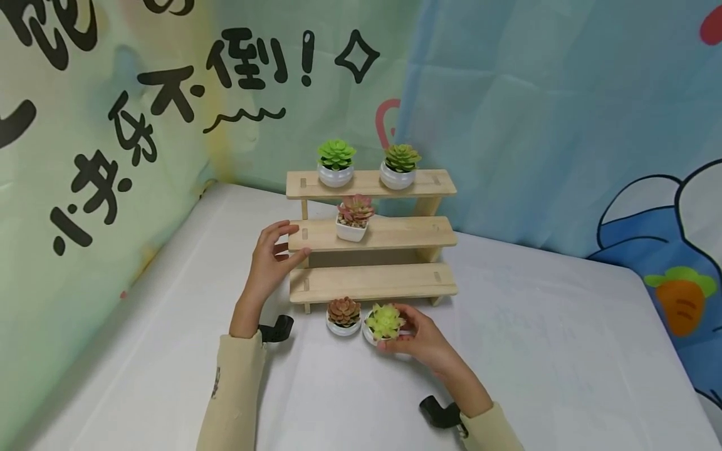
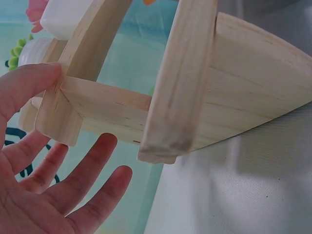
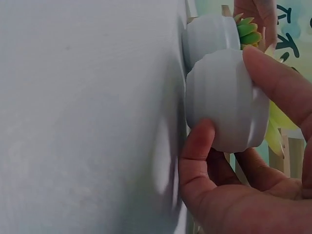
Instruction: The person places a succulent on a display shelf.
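Note:
A three-tier wooden stand [image 1: 395,233] stands on the white-covered table. My left hand [image 1: 272,262] grips the left end of its middle shelf, thumb on one side and fingers on the other; in the left wrist view two fingers [image 2: 100,153] are clear of the wood. My right hand [image 1: 425,344] holds a yellow-green potted succulent [image 1: 385,322] by its round white pot [image 3: 224,100], in front of the bottom shelf. Just left of it sits a reddish-brown potted succulent [image 1: 344,315] in a similar white pot.
Two green potted succulents [image 1: 336,164] [image 1: 400,166] stand on the top shelf. A pink succulent in a square white pot [image 1: 352,230] is on the middle shelf. Printed cloth backdrops [image 1: 507,113] rise behind and left of the table [image 1: 541,351].

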A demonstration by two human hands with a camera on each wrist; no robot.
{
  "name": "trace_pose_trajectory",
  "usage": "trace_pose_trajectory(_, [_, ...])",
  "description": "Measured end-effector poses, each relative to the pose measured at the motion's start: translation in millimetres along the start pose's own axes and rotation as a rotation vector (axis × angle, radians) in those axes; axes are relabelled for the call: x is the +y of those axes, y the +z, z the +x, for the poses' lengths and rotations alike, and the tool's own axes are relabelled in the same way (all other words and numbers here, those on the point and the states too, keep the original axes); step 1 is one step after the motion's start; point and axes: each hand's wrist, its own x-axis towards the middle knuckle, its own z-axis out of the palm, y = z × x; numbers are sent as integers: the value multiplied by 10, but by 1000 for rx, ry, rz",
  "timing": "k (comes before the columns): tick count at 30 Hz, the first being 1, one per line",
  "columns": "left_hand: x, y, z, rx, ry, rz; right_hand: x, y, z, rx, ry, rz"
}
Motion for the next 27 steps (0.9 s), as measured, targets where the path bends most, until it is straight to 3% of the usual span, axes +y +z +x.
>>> trace_pose_trajectory(15, [20,6,14,1,5,4,-134,-201,-46,-8,-18,-16])
trace_pose_trajectory(27, [10,10,-5,4,13,5,-306,-497,-17,50,-124,-24])
